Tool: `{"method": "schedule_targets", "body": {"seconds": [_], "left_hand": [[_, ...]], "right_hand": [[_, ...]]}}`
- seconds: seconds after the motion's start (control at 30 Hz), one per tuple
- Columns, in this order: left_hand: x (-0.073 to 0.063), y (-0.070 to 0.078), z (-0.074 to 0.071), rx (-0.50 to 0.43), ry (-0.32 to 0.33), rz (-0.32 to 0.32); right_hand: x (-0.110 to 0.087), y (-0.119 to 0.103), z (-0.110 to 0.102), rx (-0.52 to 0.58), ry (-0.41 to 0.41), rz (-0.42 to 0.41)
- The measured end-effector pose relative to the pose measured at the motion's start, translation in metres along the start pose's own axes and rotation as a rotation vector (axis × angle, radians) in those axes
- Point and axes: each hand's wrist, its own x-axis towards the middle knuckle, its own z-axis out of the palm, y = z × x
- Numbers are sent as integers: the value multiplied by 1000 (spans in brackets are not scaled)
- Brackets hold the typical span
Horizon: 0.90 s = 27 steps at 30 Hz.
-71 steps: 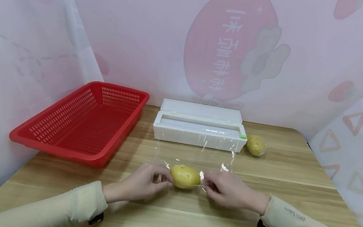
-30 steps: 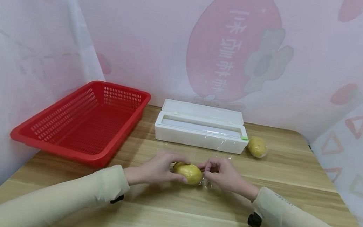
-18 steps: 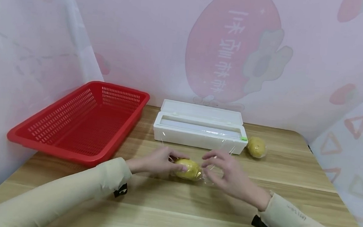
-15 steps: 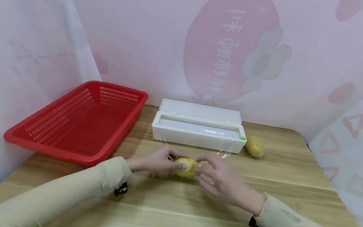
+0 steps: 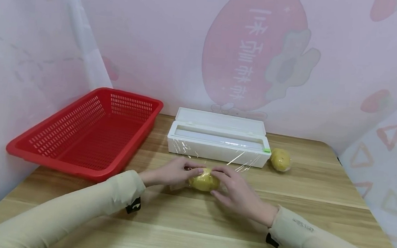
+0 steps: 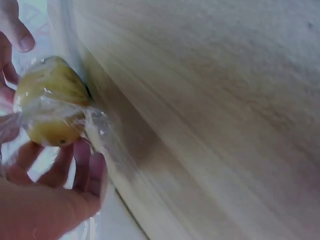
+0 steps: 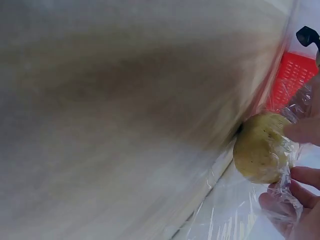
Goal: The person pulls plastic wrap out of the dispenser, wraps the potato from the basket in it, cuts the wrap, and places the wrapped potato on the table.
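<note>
Two hands meet about a potato [image 5: 204,182] near the middle of the table [image 5: 191,231], in front of the box [image 5: 214,152]. The left hand [image 5: 174,172] grasps the potato's left end, thumb laid over the top; the right hand [image 5: 238,192] bends its fingers about the right end, though whether they pinch film [image 6: 97,120] or merely rest there cannot be told. Wrapping appears partly done: film lies creased over the potato, but loose folds stick out, and bright streaks suggest that the sheet runs back to the roll [image 5: 218,139], uncut. Closing the folds and severing the sheet seem to remain. Beside the box's right end sits a second potato [image 5: 280,159], glossy with film and apparently finished. The lid [image 5: 219,119] stands raised behind the roll. A red basket [image 5: 77,169] lies to the left, apart from the hands. The sheet between potato and box is probably the chief obstacle.
</note>
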Motion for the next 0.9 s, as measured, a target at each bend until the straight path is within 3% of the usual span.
{"method": "schedule_targets", "body": {"seconds": [0.1, 0.17, 0.3, 0.37, 0.43, 0.5, 0.6, 0.77, 0.9], "left_hand": [[0, 5, 0, 54, 86, 51], [-1, 11, 0, 121, 182, 101], [-6, 28, -1, 349, 337, 273], [-9, 35, 0, 467, 348, 375], [-10, 37, 2, 564, 314, 432], [-10, 37, 6, 620, 274, 432], [-9, 33, 9, 638, 242, 375], [-3, 26, 9, 588, 227, 275], [1, 22, 9, 536, 205, 201]], "right_hand": [[3, 3, 0, 2, -14, 11], [5, 4, 0, 2, -19, 9], [9, 10, -1, -1, -19, 3], [10, 13, -3, 1, -19, 10], [11, 15, -5, 4, -25, 28], [11, 17, -6, 14, -44, 52], [11, 20, -7, 35, -77, 87], [13, 22, -7, 79, -109, 128], [18, 19, -11, 111, -151, 212]]}}
